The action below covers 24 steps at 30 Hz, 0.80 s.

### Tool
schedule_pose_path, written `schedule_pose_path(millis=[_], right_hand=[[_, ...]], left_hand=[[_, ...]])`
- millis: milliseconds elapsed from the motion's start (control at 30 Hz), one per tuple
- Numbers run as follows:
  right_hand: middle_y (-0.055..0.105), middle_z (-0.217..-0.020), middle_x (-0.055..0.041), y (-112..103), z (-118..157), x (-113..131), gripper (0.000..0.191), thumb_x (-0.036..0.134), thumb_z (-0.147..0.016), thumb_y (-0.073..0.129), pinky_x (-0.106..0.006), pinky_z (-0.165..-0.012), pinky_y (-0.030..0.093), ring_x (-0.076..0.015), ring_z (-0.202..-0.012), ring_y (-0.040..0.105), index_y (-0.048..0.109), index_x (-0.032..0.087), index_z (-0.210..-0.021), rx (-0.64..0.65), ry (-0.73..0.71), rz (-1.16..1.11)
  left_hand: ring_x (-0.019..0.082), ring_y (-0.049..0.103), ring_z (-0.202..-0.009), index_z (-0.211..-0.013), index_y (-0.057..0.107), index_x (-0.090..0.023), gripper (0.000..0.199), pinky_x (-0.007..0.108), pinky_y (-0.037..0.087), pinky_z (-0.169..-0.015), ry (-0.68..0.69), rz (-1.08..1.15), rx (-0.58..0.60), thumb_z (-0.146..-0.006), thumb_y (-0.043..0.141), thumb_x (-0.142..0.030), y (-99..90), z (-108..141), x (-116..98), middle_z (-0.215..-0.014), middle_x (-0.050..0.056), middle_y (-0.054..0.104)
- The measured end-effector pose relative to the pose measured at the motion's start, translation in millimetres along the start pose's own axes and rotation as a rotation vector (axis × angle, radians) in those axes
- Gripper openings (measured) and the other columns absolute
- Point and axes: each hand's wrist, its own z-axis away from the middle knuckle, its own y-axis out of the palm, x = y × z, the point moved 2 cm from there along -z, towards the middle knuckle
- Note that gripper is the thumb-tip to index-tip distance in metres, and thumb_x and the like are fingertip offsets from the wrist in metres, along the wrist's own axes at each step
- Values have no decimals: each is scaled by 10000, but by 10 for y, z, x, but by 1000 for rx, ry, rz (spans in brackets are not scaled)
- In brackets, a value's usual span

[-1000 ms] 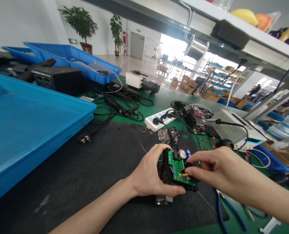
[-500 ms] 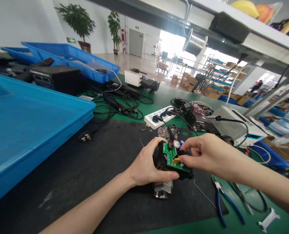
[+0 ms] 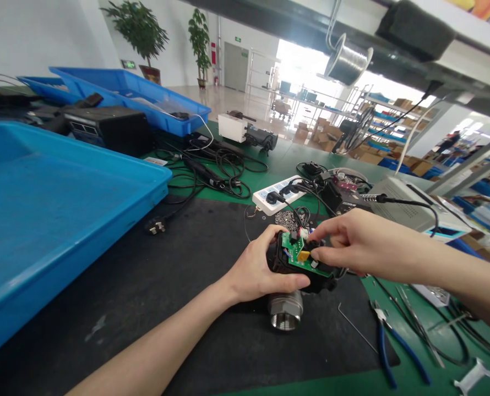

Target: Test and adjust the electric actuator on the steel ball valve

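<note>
Bare hands (image 3: 256, 268) and forearms (image 3: 179, 330), nails (image 3: 304, 281) seemingly short

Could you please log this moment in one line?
left hand: gripping housing | right hand: at board | pliers: on table

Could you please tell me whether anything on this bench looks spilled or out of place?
Small metal rings lie in a loose heap beside the power strip, with no container visible around them, so they might be spilled.

Single head-worn view, taken from above the near side of the bench (image 3: 83, 313), facing forward and down. Both hands and the work lie close, at centre and right of centre; the floor and shelving beyond appear farther off. No second view shares the scene.
</note>
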Motion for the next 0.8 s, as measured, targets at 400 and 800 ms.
schedule_pose_path(millis=[400,800], right_hand=[[458,-525,61,-17,45,-8,287,442,-963,618,-237,-434,223,-87,-483,366,763,229,-836,-48,-100,97],[499,-522,49,-22,-3,-26,352,517,-946,631,-245,-442,242,-92,-482,369,786,230,-813,-131,-131,170]], left_hand=[[205,626,-1039,-1266,529,-269,738,305,499,-911,6,-7,21,-689,929,-499,17,-3,-21,-1149,-23,671],[226,644,-1037,-1274,532,-264,751,325,521,-915,1,-9,1,-689,909,-547,10,-17,21,-1157,4,675]])
